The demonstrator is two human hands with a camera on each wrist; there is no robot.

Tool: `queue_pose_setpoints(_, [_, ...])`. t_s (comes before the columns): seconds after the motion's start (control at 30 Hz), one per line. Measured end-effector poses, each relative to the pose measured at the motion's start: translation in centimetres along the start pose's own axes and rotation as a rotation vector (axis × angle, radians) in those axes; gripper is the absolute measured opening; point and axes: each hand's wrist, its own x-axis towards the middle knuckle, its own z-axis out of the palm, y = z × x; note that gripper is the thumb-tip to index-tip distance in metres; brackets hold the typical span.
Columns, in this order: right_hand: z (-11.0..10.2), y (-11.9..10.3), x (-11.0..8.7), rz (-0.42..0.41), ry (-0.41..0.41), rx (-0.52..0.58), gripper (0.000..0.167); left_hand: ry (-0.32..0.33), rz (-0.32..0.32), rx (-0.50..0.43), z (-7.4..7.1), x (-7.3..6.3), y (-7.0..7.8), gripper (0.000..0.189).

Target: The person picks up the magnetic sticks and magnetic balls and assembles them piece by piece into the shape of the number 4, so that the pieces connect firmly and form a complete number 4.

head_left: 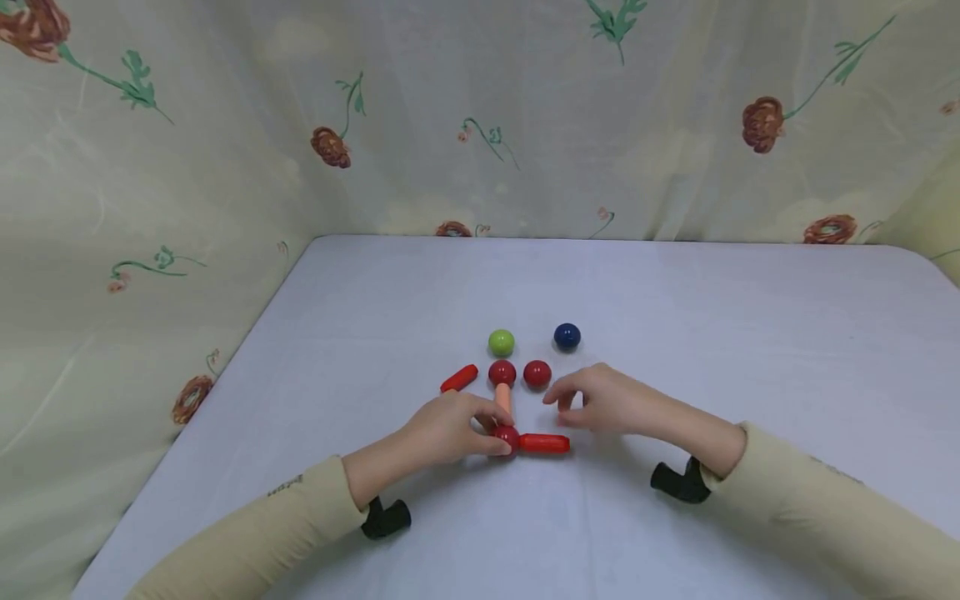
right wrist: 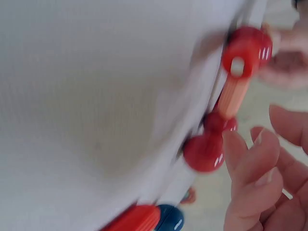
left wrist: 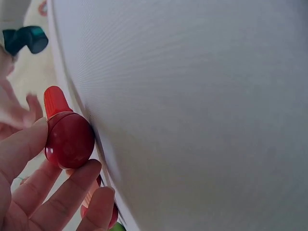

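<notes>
My left hand (head_left: 453, 429) pinches a dark red ball (head_left: 507, 438) between thumb and fingers. A bright red ribbed stick (head_left: 545, 443) joins this ball on its right. From the same ball an orange stick (head_left: 503, 402) runs away from me to another red ball (head_left: 502, 372). My right hand (head_left: 602, 398) hovers just right of these parts, its fingers loosely bent with nothing between them. Nearest to its fingertips is a loose-looking red ball (head_left: 537, 374). In the left wrist view, the pinched ball (left wrist: 70, 140) shows clearly against the fingers.
Behind the joined parts lie a green ball (head_left: 501, 342) and a dark blue ball (head_left: 567, 337). Another red stick (head_left: 459, 378) lies beyond my left hand. The right wrist view shows a red stick (right wrist: 134, 219) beside the blue ball. A flowered curtain (head_left: 525, 117) hangs behind the white table (head_left: 712, 317).
</notes>
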Motion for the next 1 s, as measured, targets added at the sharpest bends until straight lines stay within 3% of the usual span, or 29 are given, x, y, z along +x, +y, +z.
queue_pose_setpoints(0.23, [-1.1, 1.4, 2.2, 0.087, 0.097, 0.057, 0.031, 0.0, -0.008, 0.003, 0.0, 0.0, 0.0, 0.033])
queue_pose_setpoints(0.57, [-0.5, 1.4, 4.6, 0.097, 0.066, 0.092, 0.04, 0.004, 0.016, 0.01, 0.0, -0.1, 0.1, 0.033])
queue_pose_setpoints(1.0, [-0.5, 1.2, 4.9, 0.1, 0.054, 0.104, 0.034, 0.006, 0.031, 0.013, -0.2, -0.4, 0.2, 0.031])
